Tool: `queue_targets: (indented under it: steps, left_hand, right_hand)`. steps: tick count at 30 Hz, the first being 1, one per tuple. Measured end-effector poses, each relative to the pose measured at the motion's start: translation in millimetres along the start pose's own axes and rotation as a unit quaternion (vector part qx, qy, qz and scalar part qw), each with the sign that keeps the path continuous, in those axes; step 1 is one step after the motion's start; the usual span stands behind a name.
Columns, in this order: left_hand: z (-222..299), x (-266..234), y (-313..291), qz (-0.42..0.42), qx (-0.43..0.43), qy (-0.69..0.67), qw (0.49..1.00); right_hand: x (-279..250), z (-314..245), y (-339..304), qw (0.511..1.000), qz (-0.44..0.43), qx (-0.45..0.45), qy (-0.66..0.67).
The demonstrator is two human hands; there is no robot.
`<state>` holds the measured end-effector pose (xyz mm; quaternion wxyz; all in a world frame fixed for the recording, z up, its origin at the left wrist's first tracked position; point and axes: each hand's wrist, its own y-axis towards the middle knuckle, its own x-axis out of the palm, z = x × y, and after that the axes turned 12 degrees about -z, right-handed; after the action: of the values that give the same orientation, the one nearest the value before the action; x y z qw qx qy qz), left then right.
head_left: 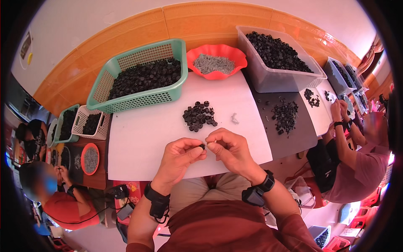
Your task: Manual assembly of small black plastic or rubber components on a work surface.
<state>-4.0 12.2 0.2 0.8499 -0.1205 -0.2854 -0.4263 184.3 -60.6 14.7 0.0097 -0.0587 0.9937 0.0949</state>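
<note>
Above the near edge of the white table sheet, my two hands almost meet. My left hand [179,158] pinches a small black round part [202,146] between thumb and fingertips. Close beside it my right hand [231,152] is closed in a pinch; what its fingertips hold is too small to make out. Beyond my hands lies a loose pile of black round parts [197,117], some showing hollow middles. A few small grey pieces [235,119] lie to the right of that pile.
At the back stand a green basket [147,100] of black parts, a red scalloped bowl [241,62] of thin grey pieces and a clear bin [273,82] of black parts. More black parts [285,115] lie on a dark mat to the right. People work at both sides.
</note>
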Motion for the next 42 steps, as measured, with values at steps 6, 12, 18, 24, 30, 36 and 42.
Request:
queue_targets:
  steps: [6,12,18,24,30,36,42]
  left_hand:
    - [0.2,-0.4,0.1,-0.011,0.001,0.008,1.000]
    - [0.6,-0.6,-0.6,-0.004,-0.002,0.008,1.000]
    - [0.0,-0.2,-1.0,-0.002,0.001,0.009,1.000]
    - [-0.5,0.4,-1.0,-0.001,0.003,0.011,1.000]
    - [-2.1,3.5,-0.1,0.006,0.007,0.053,0.999]
    - [-2.4,5.0,0.3,0.005,0.001,0.078,0.997]
    - [-1.0,8.4,0.7,0.022,-0.006,0.064,0.998]
  right_hand:
    - [7.5,4.2,2.5,0.999,0.027,-0.017,-0.005]
    - [6.0,5.1,1.5,0.991,0.035,-0.057,-0.118]
    - [6.5,1.5,0.9,0.970,0.044,-0.118,-0.206]
    - [5.2,3.1,0.0,0.956,0.047,-0.151,-0.247]
    - [1.1,-3.3,-1.7,0.945,0.034,-0.143,-0.292]
    - [2.0,-0.3,-3.9,0.943,0.022,-0.130,-0.306]
    - [0.0,3.4,-5.5,0.948,0.025,-0.161,-0.275]
